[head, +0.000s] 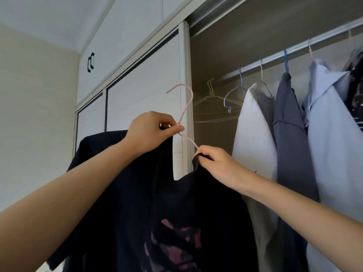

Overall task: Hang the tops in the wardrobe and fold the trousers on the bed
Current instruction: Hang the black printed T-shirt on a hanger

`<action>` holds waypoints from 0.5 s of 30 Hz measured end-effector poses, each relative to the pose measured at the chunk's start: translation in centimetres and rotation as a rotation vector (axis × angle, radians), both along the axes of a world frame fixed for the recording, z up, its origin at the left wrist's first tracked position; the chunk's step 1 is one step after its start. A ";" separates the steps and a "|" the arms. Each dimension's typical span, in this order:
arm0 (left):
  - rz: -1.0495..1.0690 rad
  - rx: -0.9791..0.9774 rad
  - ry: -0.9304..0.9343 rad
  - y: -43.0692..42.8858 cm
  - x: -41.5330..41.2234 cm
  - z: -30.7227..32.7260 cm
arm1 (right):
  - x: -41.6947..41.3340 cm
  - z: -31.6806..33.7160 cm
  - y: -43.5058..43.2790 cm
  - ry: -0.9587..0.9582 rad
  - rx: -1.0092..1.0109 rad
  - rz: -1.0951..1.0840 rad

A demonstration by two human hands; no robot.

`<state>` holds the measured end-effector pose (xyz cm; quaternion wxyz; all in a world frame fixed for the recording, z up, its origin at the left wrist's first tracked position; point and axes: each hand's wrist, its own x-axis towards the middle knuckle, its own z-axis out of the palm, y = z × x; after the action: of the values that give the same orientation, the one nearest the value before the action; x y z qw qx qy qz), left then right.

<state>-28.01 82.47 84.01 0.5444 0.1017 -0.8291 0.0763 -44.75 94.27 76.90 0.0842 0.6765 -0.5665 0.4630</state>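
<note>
Black cotton top (121, 193), red-printed, draped on thin pink wire hanger (185, 103) before the open wardrobe (216, 55); left hand (151, 132) pinched hanger neck, right hand (218, 165) gripped the soft collar.

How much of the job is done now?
Done: a grey top, a navy top and a blue shirt hang on the rail. In hand: the left hand pinches the pink hanger, the right hand grips the black T-shirt. Left: hanging it on the rail; trousers not in view.
</note>
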 end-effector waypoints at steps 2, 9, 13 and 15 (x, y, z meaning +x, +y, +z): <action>-0.028 -0.010 -0.025 0.1 -0.1 -0.2 | 0.0 0.9 0.7 -0.111 0.058 0.051; 0.041 0.092 0.008 -5.3 2.9 -0.4 | -3.4 3.1 5.0 -0.261 -0.089 0.000; 0.129 0.071 0.085 -7.2 2.9 -0.5 | -4.2 4.2 6.6 -0.082 -0.144 -0.098; 0.163 0.042 0.117 -7.2 2.2 -0.6 | -4.5 4.8 6.9 -0.008 -0.175 -0.187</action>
<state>-25.81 75.29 83.36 0.5819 0.1844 -0.7862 0.0969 -49.29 101.13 81.70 0.1836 0.6088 -0.5849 0.5035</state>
